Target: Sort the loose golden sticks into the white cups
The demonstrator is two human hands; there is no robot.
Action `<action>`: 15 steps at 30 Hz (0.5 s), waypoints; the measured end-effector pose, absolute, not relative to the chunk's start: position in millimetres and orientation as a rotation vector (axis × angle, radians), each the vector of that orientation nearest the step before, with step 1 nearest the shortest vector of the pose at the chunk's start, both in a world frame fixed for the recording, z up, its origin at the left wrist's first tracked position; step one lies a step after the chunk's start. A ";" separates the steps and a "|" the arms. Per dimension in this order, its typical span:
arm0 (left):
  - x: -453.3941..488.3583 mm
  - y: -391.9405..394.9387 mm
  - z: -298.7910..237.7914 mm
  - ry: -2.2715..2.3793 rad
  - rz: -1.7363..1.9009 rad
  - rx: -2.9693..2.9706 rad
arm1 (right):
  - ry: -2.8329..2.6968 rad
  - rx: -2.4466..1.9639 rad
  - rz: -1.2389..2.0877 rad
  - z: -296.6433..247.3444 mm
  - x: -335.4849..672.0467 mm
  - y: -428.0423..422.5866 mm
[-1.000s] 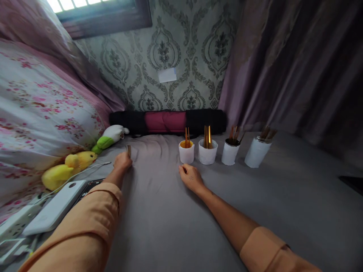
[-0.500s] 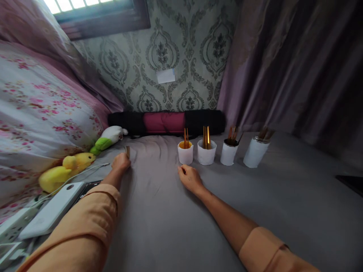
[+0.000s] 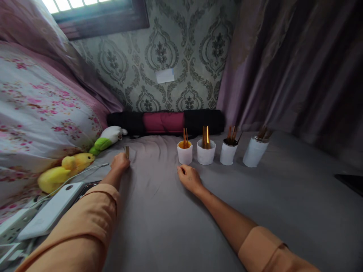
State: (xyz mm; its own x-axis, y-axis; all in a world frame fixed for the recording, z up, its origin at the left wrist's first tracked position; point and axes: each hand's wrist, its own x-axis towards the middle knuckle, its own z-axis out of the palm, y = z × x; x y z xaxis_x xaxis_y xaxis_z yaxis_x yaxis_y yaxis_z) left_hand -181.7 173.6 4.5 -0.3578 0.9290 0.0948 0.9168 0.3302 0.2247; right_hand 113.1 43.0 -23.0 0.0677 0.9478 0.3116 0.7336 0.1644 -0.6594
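Observation:
My left hand (image 3: 120, 162) rests closed on the grey sheet, wrapped round a small bundle of thin brownish sticks (image 3: 127, 152) whose tops poke up above the fist. My right hand (image 3: 189, 177) lies on the sheet with its fingers curled in, and nothing shows in it. Just behind the right hand stands a short white cup (image 3: 185, 155) with a yellow inside and a few gold-brown sticks. To its right are a wider white cup (image 3: 205, 156) with shiny gold sticks, a dark-rimmed white cup (image 3: 227, 154) and a taller, leaning-looking white container (image 3: 254, 154), both holding brown sticks.
A black and maroon roll (image 3: 164, 121) lies along the patterned wall. On the left are a yellow plush toy (image 3: 55, 179), a green and white plush toy (image 3: 109, 138), a white power bank (image 3: 53, 209), a cable and a power strip (image 3: 17, 223). A dark flat object (image 3: 350, 183) lies far right.
Both hands and the cups hold the same places. The whole view has shifted very slightly.

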 end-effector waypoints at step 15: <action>-178.0 169.4 11.9 2.510 0.328 1.698 | -1.721 -1.626 0.369 -21.5 113.9 42.8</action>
State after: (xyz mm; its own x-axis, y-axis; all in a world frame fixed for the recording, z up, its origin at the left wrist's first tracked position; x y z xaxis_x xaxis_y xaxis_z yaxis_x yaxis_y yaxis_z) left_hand -178.0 169.4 11.9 -0.3760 0.9256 0.0429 0.9055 0.3572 0.2290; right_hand 113.9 42.8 -21.5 0.0639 0.9500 0.3056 0.7412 0.1598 -0.6519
